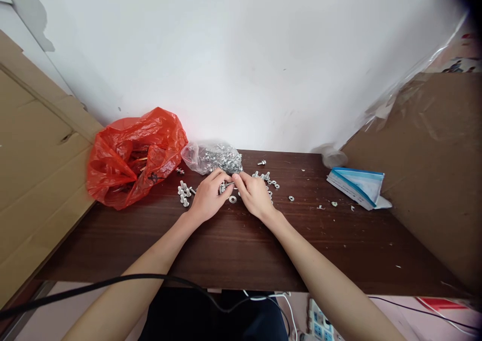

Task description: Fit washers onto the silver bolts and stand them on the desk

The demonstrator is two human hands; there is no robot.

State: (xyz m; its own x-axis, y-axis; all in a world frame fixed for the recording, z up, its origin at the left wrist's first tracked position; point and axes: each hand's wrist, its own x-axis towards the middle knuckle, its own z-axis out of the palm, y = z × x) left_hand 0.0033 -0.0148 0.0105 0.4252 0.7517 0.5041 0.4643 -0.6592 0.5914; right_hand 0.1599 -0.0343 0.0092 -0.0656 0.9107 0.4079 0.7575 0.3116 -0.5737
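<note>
My left hand (pixel 207 196) and my right hand (pixel 254 194) meet at the back middle of a dark wooden table (pixel 233 250). Both have their fingers pinched together around a small silver piece (pixel 224 186) held between them; I cannot make out which kind it is. A loose washer (pixel 232 199) lies just below the fingertips. Right behind the hands sits a clear plastic bag of silver screws (pixel 214 156). A cluster of upright assembled bolts (pixel 184 193) stands left of my left hand. Loose screws and washers (pixel 269 179) lie scattered right of my right hand.
A crumpled red plastic bag (pixel 131 155) sits at the table's back left. A blue and white packet (pixel 357 186) lies at the right. Cardboard sheets (pixel 33 180) flank both sides, and a white wall stands behind. A black cable (pixel 113 281) crosses the near edge; a power strip (pixel 320 323) lies below.
</note>
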